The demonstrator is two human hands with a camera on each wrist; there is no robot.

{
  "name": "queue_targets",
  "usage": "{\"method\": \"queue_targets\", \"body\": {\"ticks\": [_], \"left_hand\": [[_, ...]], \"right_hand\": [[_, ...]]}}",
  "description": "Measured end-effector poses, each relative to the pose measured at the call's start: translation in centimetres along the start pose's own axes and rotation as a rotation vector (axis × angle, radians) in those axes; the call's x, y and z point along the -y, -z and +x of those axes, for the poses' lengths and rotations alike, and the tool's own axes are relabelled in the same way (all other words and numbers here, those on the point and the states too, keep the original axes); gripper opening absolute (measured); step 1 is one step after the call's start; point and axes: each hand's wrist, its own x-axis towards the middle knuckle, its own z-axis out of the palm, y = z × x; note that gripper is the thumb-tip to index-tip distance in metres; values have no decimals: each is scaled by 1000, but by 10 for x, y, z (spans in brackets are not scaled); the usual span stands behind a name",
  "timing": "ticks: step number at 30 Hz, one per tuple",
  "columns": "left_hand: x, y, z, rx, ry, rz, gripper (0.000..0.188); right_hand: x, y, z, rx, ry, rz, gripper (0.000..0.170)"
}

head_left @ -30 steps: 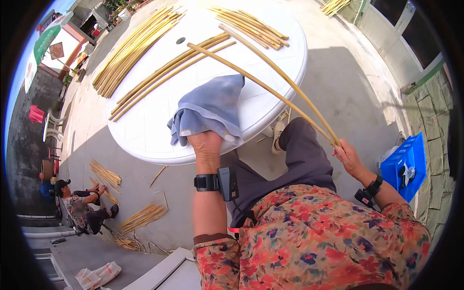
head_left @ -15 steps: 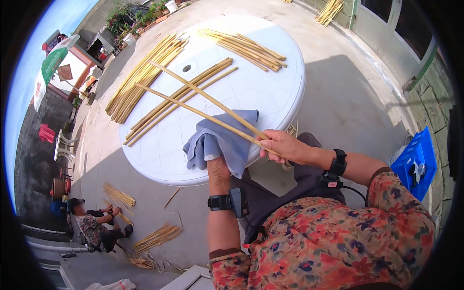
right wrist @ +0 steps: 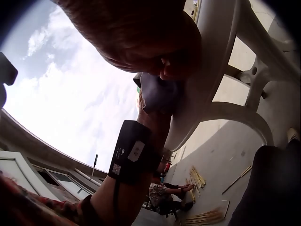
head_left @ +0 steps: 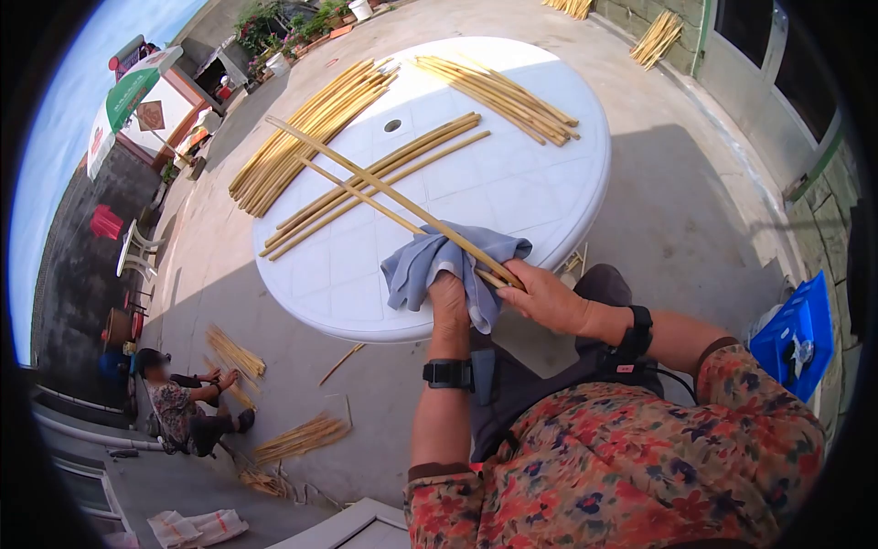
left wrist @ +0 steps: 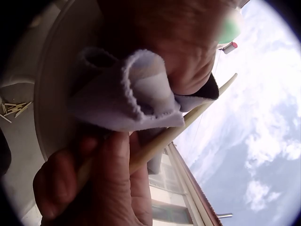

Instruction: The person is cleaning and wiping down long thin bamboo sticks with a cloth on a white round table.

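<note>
Two long yellow sticks, like canes, slant over the white table in the head view. My right hand [head_left: 551, 297] grips their near ends, with the thumb along the upper stick [head_left: 380, 188]. My left hand [head_left: 446, 297] holds a blue-grey cloth [head_left: 409, 267], bunched about the lower stick [head_left: 370, 203], which passes under its folds and shows again beside the right hand. In the left wrist view the cloth [left wrist: 117, 101] hangs in a fold between the two hands, and a stick [left wrist: 164, 139] runs behind it. Most left fingers are hidden by the cloth.
More sticks lie on the round white table [head_left: 512, 192]: a large pile [head_left: 311, 137], a second pile [head_left: 503, 99] and a few single ones [head_left: 375, 178]. A blue crate [head_left: 794, 339] stands at the right. A seated person [head_left: 187, 403] handles sticks at lower left.
The right hand has brought the two sticks from the right side over the table, in to the left hand. The cloth, flat over the left hand before, is now gathered around one stick.
</note>
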Motion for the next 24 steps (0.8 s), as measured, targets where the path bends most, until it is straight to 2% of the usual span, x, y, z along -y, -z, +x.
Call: {"method": "queue_targets", "body": {"ticks": [1, 3, 7, 9, 10, 11, 12, 13, 15, 16, 24], "left_hand": [[2, 0, 0, 10, -24, -48, 22], [6, -4, -1, -40, -58, 13, 21], [4, -8, 3, -217, -169, 84, 24], [-3, -6, 6, -196, -108, 6, 23], [-4, -3, 10, -265, -120, 93, 21], [-5, 1, 13, -335, -131, 180, 19], [-8, 7, 14, -298, -158, 84, 19], [-17, 2, 17, -402, -172, 220, 20], [-3, 57, 53, -274, -271, 229, 21], [-1, 68, 63, -269, -272, 244, 22], [-20, 75, 70, -231, -222, 212, 24]], "right_hand": [[-2, -3, -1, 4, 3, 5, 20], [-5, -8, -2, -110, 160, -19, 22], [-6, 6, -21, -41, 64, -133, 22], [-20, 14, -42, -75, 200, -268, 24], [-26, 20, -55, -74, 196, -269, 24], [-33, 28, -70, -60, 152, -337, 25], [-39, 35, -86, -47, 108, -404, 27], [-45, 43, -102, -22, 75, -440, 27], [-60, 58, -137, 26, -13, -503, 27], [-68, 64, -153, 49, -66, -527, 26], [-89, 95, -225, 30, -223, -520, 23]]}}
